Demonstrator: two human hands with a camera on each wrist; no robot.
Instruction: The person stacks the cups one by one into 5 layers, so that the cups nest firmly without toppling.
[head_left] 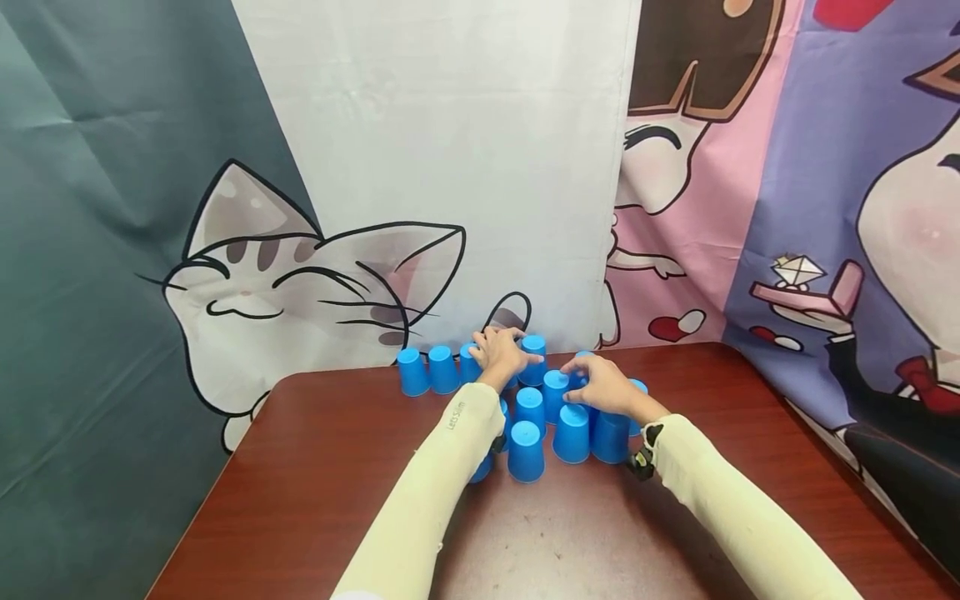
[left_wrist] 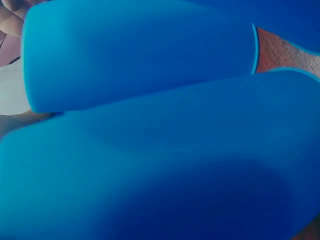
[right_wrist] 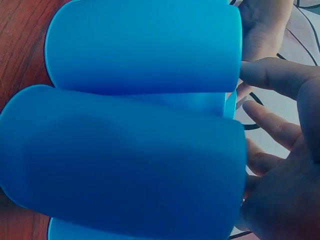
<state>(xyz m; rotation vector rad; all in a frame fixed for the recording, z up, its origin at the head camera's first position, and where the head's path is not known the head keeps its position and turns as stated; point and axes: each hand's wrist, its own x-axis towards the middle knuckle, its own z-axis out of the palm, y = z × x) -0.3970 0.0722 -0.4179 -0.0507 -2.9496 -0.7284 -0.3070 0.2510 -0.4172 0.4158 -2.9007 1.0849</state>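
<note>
Many blue upside-down plastic cups stand on the brown table, grouped around both hands. My left hand (head_left: 501,354) is above the back row with its fingers spread. Its thumb overlaps a back cup (head_left: 533,371) in the head view; contact is unclear. To the right, my right hand (head_left: 606,385) hovers over the cups with its fingers loosely bent and apart, beside a middle cup (head_left: 555,393). Close cups, including a dark blue cup (right_wrist: 120,160), fill much of the right wrist view, with the right fingers behind their bases. Large cup sides (left_wrist: 140,55) mostly hide the left hand in its wrist view.
Two cups, one at the far left end (head_left: 412,373), stand left of the left hand. A front cup (head_left: 527,454) is nearest me. Brown table surface (head_left: 337,467) extends left and in front. Behind the table hangs a printed cartoon curtain (head_left: 450,150).
</note>
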